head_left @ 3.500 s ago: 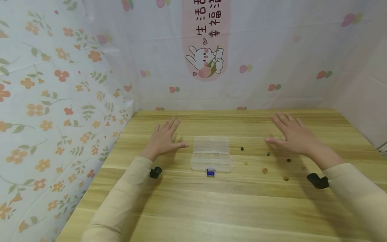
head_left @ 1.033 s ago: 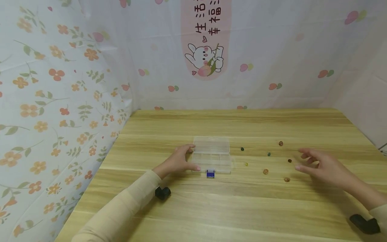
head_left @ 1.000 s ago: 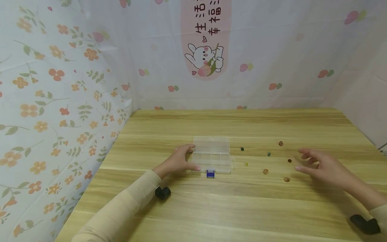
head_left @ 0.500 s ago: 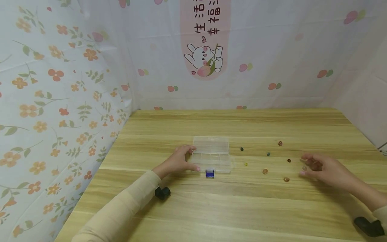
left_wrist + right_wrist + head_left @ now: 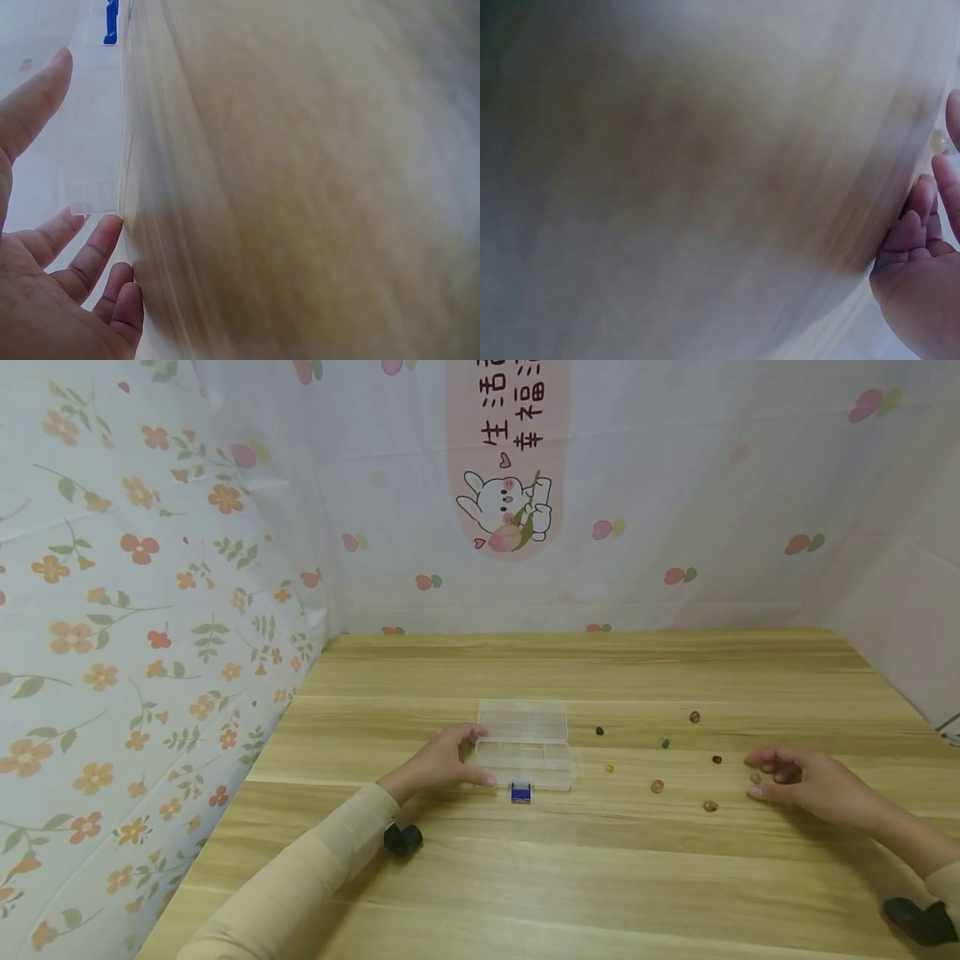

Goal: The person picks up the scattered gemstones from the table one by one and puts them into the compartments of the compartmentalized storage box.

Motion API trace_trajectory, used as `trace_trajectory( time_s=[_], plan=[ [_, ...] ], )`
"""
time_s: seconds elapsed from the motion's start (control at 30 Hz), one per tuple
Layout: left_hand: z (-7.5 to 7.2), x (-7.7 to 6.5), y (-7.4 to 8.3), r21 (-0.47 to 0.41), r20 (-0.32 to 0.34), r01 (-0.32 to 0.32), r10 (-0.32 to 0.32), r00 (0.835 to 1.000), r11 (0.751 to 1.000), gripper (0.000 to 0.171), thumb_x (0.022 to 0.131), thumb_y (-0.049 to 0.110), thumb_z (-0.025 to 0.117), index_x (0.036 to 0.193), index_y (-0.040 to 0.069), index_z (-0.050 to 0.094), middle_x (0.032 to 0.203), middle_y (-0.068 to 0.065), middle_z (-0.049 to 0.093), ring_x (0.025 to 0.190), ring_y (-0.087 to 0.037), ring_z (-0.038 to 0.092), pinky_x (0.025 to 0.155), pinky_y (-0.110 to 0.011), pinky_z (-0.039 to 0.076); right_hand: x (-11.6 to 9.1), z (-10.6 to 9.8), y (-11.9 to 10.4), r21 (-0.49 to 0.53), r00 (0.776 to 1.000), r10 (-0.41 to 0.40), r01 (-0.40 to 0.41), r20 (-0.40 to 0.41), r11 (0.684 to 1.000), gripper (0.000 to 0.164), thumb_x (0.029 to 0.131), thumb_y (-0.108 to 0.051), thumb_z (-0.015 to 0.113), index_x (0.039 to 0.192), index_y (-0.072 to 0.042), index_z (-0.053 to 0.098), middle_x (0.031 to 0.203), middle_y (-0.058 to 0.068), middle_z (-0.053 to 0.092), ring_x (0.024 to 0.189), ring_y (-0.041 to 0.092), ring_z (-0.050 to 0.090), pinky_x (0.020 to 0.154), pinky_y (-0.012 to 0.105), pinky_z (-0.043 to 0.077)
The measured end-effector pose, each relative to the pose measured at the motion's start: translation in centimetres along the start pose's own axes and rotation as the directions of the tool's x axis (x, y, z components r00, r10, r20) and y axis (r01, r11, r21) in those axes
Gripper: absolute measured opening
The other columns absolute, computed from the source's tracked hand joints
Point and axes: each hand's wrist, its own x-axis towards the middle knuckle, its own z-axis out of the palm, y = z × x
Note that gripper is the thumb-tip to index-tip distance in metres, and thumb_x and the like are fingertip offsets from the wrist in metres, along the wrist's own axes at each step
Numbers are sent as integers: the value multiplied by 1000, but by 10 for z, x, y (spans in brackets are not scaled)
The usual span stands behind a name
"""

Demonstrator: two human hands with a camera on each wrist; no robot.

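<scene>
In the head view, a clear plastic compartment box (image 5: 522, 760) lies with its lid (image 5: 522, 720) folded back and a blue latch (image 5: 521, 792) in front. My left hand (image 5: 442, 758) holds its left end, thumb at the front corner and fingers by the hinge side. In the left wrist view the fingertips (image 5: 112, 225) meet the box's end. My right hand (image 5: 802, 777) is low over the table, thumb and index finger apart on either side of a small pale stone (image 5: 755, 777). That stone (image 5: 939, 141) shows between those fingertips in the right wrist view; the other fingers are curled.
Several small stones lie on the wooden table (image 5: 525, 877) right of the box: dark green (image 5: 600, 731), teal (image 5: 665, 743), reddish (image 5: 695, 717), dark red (image 5: 717, 759), yellow (image 5: 610, 768), orange (image 5: 657, 786) and brown (image 5: 709, 806). Patterned cloth (image 5: 375, 568) hangs behind and left.
From spread out over the table, my left hand has come right to the box's end. My right hand has drawn back toward me, and its thumb and index finger now flank the pale stone.
</scene>
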Motion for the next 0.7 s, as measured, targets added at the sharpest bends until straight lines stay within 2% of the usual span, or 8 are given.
trace_trajectory(
  time_s=[0.2, 0.37, 0.7],
  plan=[
    [-1, -1, 0, -3, 10, 1, -1, 1000, 1000, 77, 70, 36, 88, 135, 10, 55, 125, -7, 54, 124, -29, 40, 108, -48, 30, 0, 2, 2, -7, 1000, 7, -7, -21, 1000, 39, 87, -21, 75, 117, 1, 63, 111, 13, 64, 81, 2, 48, 65, 21, 44],
    [0, -1, -1, -10, 14, 0, 0, 1000, 1000, 78, 70, 35, 88, 135, 9, 54, 125, -8, 53, 126, -29, 40, 109, -48, 29, 0, 2, 3, -13, 1000, 21, -21, -4, 1000, 39, 89, -22, 73, 118, 2, 63, 114, 15, 63, 84, -1, 49, 68, 18, 44],
    [1, 0, -1, -28, 5, -13, 14, 1000, 1000, 76, 70, 33, 89, 133, 7, 56, 124, -8, 54, 121, -27, 42, 106, -46, 32, -3, 1, 3, -3, 998, 61, -61, 4, 998, 38, 92, -25, 70, 119, 1, 62, 111, 11, 62, 83, 0, 49, 67, 20, 46]
  ],
)
